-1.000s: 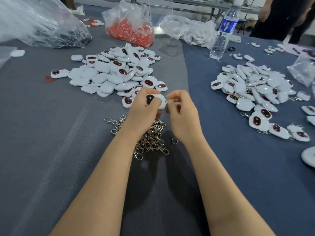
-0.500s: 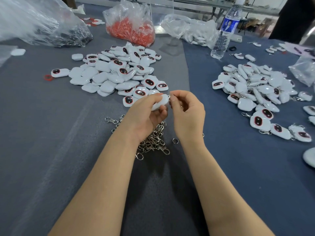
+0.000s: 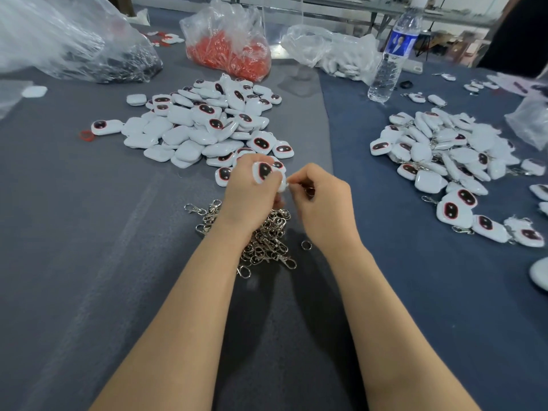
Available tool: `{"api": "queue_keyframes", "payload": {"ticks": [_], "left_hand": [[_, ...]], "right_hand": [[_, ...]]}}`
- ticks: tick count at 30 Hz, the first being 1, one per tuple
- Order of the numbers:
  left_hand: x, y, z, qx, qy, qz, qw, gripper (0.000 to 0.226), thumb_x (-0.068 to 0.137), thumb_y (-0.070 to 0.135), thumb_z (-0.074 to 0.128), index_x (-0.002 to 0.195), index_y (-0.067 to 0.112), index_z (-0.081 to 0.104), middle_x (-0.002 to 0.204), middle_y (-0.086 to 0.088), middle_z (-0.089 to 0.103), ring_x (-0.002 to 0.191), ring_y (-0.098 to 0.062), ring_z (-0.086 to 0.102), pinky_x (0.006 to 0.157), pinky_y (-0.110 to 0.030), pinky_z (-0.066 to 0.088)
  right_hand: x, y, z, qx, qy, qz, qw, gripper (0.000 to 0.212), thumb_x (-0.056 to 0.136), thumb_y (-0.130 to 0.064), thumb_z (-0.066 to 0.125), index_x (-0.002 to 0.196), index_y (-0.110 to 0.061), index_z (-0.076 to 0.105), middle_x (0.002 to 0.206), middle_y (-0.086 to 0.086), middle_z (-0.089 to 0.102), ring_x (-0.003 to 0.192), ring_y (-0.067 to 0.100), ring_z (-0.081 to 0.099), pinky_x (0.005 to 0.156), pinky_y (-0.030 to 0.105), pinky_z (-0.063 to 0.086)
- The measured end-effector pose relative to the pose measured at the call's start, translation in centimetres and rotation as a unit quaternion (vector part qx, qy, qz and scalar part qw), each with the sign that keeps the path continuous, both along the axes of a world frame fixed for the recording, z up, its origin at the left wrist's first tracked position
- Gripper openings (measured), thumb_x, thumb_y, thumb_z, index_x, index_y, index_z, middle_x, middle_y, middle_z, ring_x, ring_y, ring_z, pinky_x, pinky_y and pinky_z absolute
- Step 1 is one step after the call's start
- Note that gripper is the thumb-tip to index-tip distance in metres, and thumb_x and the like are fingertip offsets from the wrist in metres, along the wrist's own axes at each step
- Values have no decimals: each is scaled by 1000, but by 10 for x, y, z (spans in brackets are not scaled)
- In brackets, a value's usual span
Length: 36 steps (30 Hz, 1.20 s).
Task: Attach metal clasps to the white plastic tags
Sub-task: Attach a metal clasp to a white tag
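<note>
My left hand (image 3: 247,197) grips a white plastic tag (image 3: 264,172) with a dark oval face ringed in red, turned face up. My right hand (image 3: 321,200) pinches a small metal clasp (image 3: 308,189) at the tag's right edge; the clasp is mostly hidden by my fingers. Below both hands lies a heap of metal clasps (image 3: 264,238) on the grey cloth. A pile of bare white tags (image 3: 204,126) lies behind my left hand. A second pile of tags with clasps on them (image 3: 444,149) lies to the right.
A loose metal ring (image 3: 306,245) lies beside the clasp heap. At the back stand a bag of red parts (image 3: 228,51), a clear bag of dark parts (image 3: 89,46), a bag of white parts (image 3: 335,51) and a water bottle (image 3: 391,54). A person in dark clothes (image 3: 516,34) stands far right.
The tag in my left hand has turned from edge-on to face up. My right hand stays pinched at its right edge. The person at the far right has shifted.
</note>
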<state>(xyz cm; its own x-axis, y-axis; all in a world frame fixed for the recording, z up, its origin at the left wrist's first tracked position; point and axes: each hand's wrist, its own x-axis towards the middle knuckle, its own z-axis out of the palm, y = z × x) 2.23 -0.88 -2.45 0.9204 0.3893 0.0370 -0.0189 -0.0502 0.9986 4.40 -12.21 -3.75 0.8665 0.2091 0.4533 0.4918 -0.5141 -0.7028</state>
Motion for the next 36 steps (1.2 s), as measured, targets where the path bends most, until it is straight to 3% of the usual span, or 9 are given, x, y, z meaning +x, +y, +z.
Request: {"api": "queue_keyframes", "payload": {"ticks": [2, 5, 9, 13, 17, 23, 28, 33, 36], "left_hand": [[-1, -1, -4, 147, -42, -19, 988, 19, 88, 10, 56, 102, 22, 50, 83, 10, 54, 68, -11, 57, 73, -37, 55], [-1, -3, -6, 182, -71, -26, 980, 22, 89, 14, 56, 105, 27, 48, 83, 13, 55, 66, -8, 57, 70, -34, 54], [2, -8, -4, -19, -44, -1, 999, 16, 91, 7, 56, 96, 21, 52, 83, 2, 59, 51, -1, 60, 52, -19, 53], [4, -11, -4, -184, 10, -5, 983, 12, 93, 7, 55, 104, 10, 54, 76, -4, 57, 50, 0, 59, 54, -18, 53], [5, -11, -2, -273, 27, -26, 961, 9, 94, 6, 54, 100, 2, 59, 69, -2, 63, 51, -3, 62, 55, -17, 53], [1, 1, 4, -347, 25, -29, 937, 14, 92, 5, 56, 79, 5, 63, 54, 4, 65, 48, -2, 59, 48, -13, 49], [2, 4, 2, -80, -34, 35, 996, 7, 89, 9, 61, 96, 11, 58, 66, 7, 62, 50, 2, 57, 49, -10, 45], [-1, 0, -5, 222, -78, -10, 972, 16, 88, 20, 63, 102, 21, 56, 81, 9, 62, 61, 4, 52, 64, -19, 44], [0, -2, -5, 135, -77, -4, 988, 9, 90, 18, 60, 95, 23, 54, 74, 9, 60, 54, 4, 51, 59, -21, 50]], "right_hand": [[3, -5, 0, -27, 39, -2, 999, 17, 86, -2, 59, 78, -17, 59, 65, -12, 55, 59, 2, 50, 57, 6, 36], [4, -7, -1, 9, 76, -22, 997, 16, 88, -7, 58, 82, -22, 58, 70, -15, 56, 65, -10, 51, 60, 3, 37], [4, 2, 0, 132, 158, -32, 978, 14, 88, -9, 58, 88, -23, 60, 75, -10, 60, 61, -3, 52, 56, 5, 38], [5, 4, -1, 201, 248, -37, 947, 7, 87, -10, 60, 90, -15, 65, 68, -6, 62, 58, 1, 55, 59, 17, 47], [3, 6, -1, 238, 212, -69, 945, 5, 88, -13, 62, 88, -16, 65, 81, 1, 69, 78, 13, 65, 76, 27, 55], [-1, 8, 3, 187, 104, -36, 976, 5, 89, -14, 65, 85, -17, 67, 72, -14, 64, 64, -7, 57, 65, 7, 45], [-2, 6, 2, 47, 28, -15, 998, 10, 92, -15, 60, 82, -17, 63, 65, -18, 53, 63, -7, 51, 61, 4, 36], [2, -3, 0, -61, 48, 5, 997, 17, 93, -13, 57, 76, -14, 56, 60, -14, 48, 56, -3, 46, 55, 7, 34], [3, -2, 0, 17, 86, -4, 996, 16, 91, -13, 59, 76, -18, 55, 64, -14, 50, 59, -9, 47, 58, 5, 36]]}}
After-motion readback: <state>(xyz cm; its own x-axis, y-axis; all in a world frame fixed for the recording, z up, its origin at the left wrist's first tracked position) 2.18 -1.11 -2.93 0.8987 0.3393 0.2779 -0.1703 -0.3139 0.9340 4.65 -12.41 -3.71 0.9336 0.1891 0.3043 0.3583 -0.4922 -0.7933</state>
